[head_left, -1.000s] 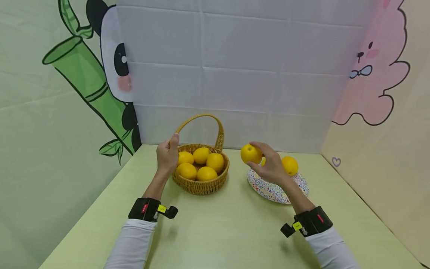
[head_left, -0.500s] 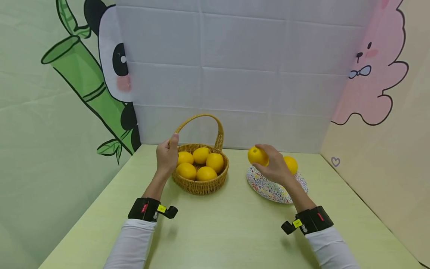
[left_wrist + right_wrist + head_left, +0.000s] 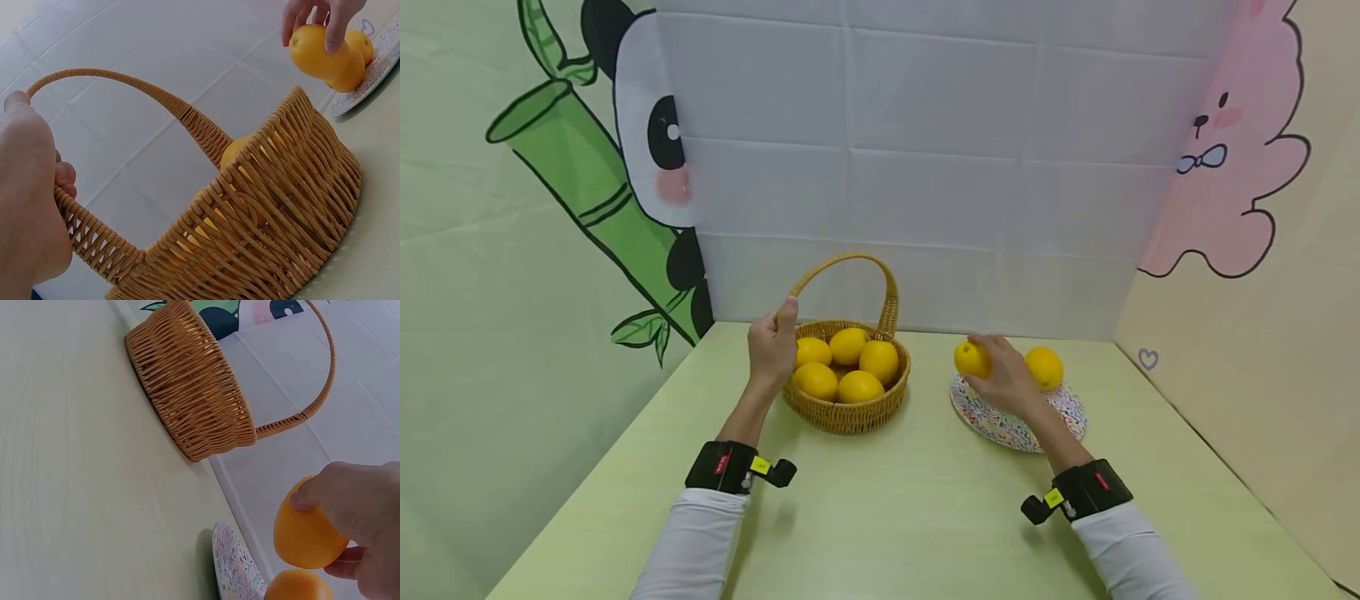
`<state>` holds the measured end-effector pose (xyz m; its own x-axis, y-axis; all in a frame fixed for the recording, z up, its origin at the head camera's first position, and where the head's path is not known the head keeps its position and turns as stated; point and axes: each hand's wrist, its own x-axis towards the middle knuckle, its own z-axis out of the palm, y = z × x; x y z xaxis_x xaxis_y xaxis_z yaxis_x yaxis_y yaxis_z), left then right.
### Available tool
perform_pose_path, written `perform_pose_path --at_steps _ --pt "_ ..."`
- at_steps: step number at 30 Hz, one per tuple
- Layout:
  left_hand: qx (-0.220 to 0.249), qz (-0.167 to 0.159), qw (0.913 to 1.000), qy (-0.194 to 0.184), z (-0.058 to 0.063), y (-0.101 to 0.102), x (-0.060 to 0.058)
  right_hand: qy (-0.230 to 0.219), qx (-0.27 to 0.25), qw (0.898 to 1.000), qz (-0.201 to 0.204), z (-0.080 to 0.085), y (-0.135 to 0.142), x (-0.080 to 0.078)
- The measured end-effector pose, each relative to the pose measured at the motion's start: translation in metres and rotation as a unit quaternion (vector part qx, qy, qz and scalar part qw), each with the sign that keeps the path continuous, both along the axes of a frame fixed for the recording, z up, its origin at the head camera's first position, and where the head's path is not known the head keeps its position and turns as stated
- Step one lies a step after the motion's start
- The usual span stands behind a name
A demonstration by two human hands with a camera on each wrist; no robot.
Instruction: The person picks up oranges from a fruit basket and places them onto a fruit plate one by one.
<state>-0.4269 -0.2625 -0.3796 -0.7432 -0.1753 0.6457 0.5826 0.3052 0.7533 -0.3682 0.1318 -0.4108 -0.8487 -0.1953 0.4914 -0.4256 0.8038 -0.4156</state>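
Observation:
My left hand grips the left side of the arched handle of a wicker basket, which stands upright with several oranges inside. My right hand pinches an orange between thumb and fingers over the left back part of a speckled plate. In the left wrist view the held orange overlaps a second orange just beneath it. A further orange rests on the plate's right back side, behind my right hand.
A pale green tabletop carries basket and plate, with a gap between them. A white creased backdrop rises close behind both. Side walls bear a painted panda with bamboo and a pink bear.
My right hand has carried its orange rightward, then down, closer to the plate. The left hand stays on the basket handle, and the basket has not moved.

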Motion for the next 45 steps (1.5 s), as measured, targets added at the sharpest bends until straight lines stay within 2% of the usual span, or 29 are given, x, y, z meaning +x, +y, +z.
perform_pose_path --at_steps 5,18,33,40,42,44,45 --pt "0.0 0.0 1.0 -0.003 0.001 0.0 0.0 -0.009 0.021 1.0 -0.018 -0.006 -0.001 -0.002" --pt "0.009 -0.007 0.9999 -0.008 -0.001 0.0 -0.001 -0.009 0.082 0.996 -0.025 -0.016 -0.002 -0.006" --pt "0.014 -0.019 0.9997 -0.009 0.001 0.001 0.003 0.009 0.175 0.984 -0.028 -0.027 -0.007 -0.003" --pt "0.018 -0.012 0.9998 -0.005 0.001 0.001 0.002 0.032 0.19 0.981 -0.026 -0.028 -0.009 -0.002" --pt "0.02 -0.007 0.9997 -0.011 0.003 0.002 0.004 0.036 0.187 0.981 -0.019 -0.028 -0.009 -0.002" --pt "0.023 -0.007 0.9996 -0.013 0.008 0.005 0.013 0.036 0.185 0.982 -0.014 -0.028 -0.009 -0.001" --pt "0.023 -0.006 0.9996 -0.015 0.008 0.005 0.013 0.036 0.185 0.982 -0.013 -0.028 -0.009 -0.002"
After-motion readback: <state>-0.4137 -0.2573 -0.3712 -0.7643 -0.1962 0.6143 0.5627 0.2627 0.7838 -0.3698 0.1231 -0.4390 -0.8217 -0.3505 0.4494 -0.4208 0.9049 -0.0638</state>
